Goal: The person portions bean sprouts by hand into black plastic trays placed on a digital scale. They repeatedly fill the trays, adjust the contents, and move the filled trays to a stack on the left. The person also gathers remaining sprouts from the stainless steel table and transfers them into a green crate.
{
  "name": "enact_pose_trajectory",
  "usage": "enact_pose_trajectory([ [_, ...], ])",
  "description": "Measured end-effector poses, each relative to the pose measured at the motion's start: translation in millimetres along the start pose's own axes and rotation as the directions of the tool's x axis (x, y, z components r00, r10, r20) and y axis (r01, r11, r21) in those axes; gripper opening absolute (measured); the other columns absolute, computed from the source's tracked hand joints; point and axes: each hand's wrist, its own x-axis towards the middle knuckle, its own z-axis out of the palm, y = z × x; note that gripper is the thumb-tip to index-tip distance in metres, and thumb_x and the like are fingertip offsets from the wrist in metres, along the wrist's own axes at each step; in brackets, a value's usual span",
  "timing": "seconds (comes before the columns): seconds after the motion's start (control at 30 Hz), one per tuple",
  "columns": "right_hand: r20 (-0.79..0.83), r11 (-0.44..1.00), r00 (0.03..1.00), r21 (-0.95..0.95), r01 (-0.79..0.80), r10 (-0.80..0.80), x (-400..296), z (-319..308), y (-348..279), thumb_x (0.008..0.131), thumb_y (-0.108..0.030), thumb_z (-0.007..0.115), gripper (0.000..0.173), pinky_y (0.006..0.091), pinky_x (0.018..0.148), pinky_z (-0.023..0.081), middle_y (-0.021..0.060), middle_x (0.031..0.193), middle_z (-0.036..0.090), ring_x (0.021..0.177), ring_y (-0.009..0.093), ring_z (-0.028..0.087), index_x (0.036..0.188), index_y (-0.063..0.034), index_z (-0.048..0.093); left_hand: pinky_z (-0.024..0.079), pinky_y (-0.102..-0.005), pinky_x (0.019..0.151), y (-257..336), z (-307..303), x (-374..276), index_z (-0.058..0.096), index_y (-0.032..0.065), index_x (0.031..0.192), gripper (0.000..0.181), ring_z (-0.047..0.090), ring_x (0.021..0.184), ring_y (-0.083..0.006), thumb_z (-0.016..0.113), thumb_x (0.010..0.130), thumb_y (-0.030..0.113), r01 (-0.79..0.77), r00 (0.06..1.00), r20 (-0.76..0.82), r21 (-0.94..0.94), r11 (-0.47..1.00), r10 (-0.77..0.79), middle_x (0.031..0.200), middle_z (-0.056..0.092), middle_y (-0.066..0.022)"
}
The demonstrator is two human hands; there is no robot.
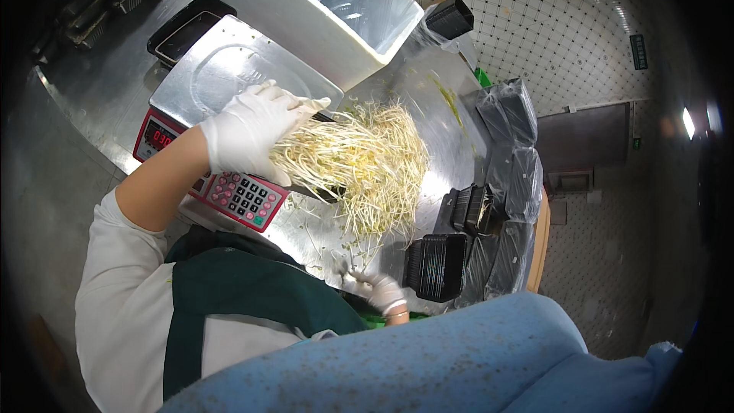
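My left hand, in a white glove, grips a black plastic tray beside the metal pan of a digital scale. The tray is mostly hidden by pale bean sprouts, which merge with a large heap on the steel table. My right hand, also gloved, is low at the near table edge, below the heap. Its fingers are blurred near loose sprouts; whether they pinch anything is unclear.
A foam box with clear plastic inside stands beyond the scale. Nested black trays and plastic-wrapped packs line the right side. An empty black tray lies behind the scale. Blue fabric covers the lower foreground.
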Motion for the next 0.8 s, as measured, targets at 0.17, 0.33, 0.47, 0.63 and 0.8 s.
enact_pose_trajectory([
  [0.17, -0.257, 0.991, 0.957, -0.06, 0.123, -0.134, -6.4, -29.1, -5.8, 0.081, -0.001, 0.065, 0.014, 0.0299, 0.07, 0.051, 0.0107, 0.086, 0.069, 0.08, 0.02, 0.066, 0.094, -0.0059, 0.068, 0.032, -0.0363, 0.108, -40.2, -13.8, -24.3, 0.04, -0.0047, 0.132, 0.072, 0.045, 0.125, -0.03, 0.074, 0.074, 0.021, -0.201, 0.961, -0.262, -0.432, 0.879, 0.091, 0.135, 0.045, -0.0225],
  [0.33, -0.336, 0.571, 0.476, -0.62, 0.538, -0.813, 53.6, -75.7, -200.0, 0.07, -0.022, 0.077, 0.076, 0.0367, 0.095, 0.044, 0.0173, 0.124, 0.057, 0.109, 0.031, 0.057, 0.135, -0.0021, 0.042, 0.039, -0.0323, 0.102, -64.5, -10.4, -27.7, 0.034, -0.0036, 0.137, 0.052, 0.051, 0.119, -0.0254, 0.052, 0.094, 0.019, 0.178, 0.879, -0.176, -0.742, 0.647, -0.444, 0.134, 0.046, -0.0203],
  [0.47, 0.079, 0.349, 0.7, -0.824, 0.446, -0.709, 108.2, -64.2, -264.8, 0.063, -0.056, 0.074, 0.12, 0.0464, 0.111, 0.018, 0.0198, 0.148, 0.026, 0.135, 0.037, 0.027, 0.145, 0.0019, 0.009, 0.043, -0.0349, 0.095, -22.5, 10.2, 20.7, 0.027, -0.0001, 0.142, 0.066, 0.055, 0.111, -0.0301, 0.052, 0.093, 0.037, 0.049, 0.967, -0.179, -0.568, 0.822, -0.181, 0.122, 0.053, -0.0242],
  [0.63, 0.171, 0.321, 0.934, -0.907, 0.274, -0.315, 117.4, -75.2, -274.3, 0.061, -0.063, 0.072, 0.131, 0.0502, 0.112, 0.011, 0.0237, 0.147, 0.024, 0.139, 0.039, 0.02, 0.145, 0.0036, -0.002, 0.041, -0.0428, 0.094, -17.5, -21.1, 18.1, 0.026, -0.0015, 0.14, 0.086, 0.053, 0.105, -0.0377, 0.058, 0.083, 0.054, 0.086, 0.991, -0.07, -0.304, 0.949, -0.112, 0.116, 0.053, -0.0265],
  [0.8, 0.148, 0.243, 0.945, -0.944, 0.223, -0.292, 127.2, -61.2, -260.2, 0.066, -0.049, 0.073, 0.116, 0.0524, 0.111, 0.015, 0.0224, 0.144, 0.03, 0.136, 0.035, 0.027, 0.144, 0.0059, 0.007, 0.036, -0.0395, 0.097, 9.9, 42.5, 25.8, 0.024, -0.0062, 0.138, 0.104, 0.053, 0.106, -0.0332, 0.066, 0.069, 0.06, -0.05, 0.991, 0.116, -0.081, 0.995, 0.059, 0.116, 0.054, -0.0217],
])
